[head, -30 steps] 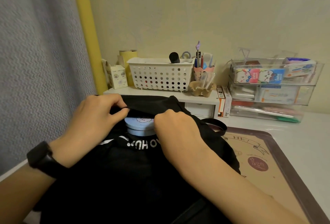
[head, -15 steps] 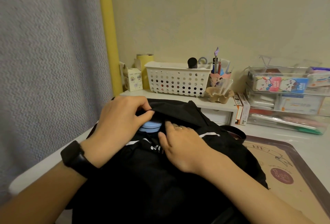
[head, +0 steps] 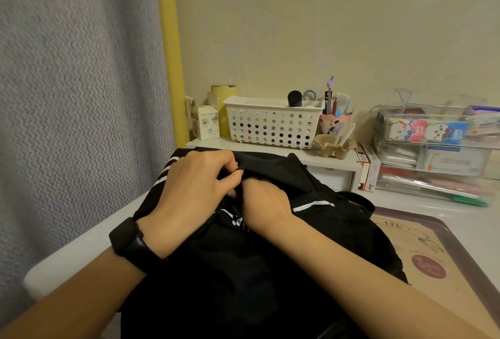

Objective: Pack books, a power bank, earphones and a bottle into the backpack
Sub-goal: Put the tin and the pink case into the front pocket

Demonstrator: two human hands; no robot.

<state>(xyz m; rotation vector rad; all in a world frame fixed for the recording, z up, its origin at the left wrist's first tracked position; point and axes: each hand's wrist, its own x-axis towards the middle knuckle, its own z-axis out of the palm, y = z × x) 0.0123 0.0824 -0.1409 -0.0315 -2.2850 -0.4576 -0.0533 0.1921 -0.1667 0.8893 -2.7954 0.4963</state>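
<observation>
Showing: two bare forearms reaching forward over a black backpack on a white desk.
Backpack [head: 243, 271]: black fabric with white stripes and partly hidden white lettering; lies with its long axis running away from the viewer, top end pointing toward the far shelf.
Left hand [head: 194, 184]: black band [head: 132, 241] on the wrist; fingers curled, pinching the fabric edge at the bag's top.
Right hand [head: 263, 198]: fingers curled and pressed together, touching the left hand at the same edge; what they grip is hidden.
Mat [head: 446, 271]: brown, under the bag's right side.
Shelf [head: 311, 153]: white, just beyond the bag.
Basket [head: 273, 122]: white, perforated, on the shelf.
Boxes [head: 433, 146]: clear, stacked, far right.
</observation>
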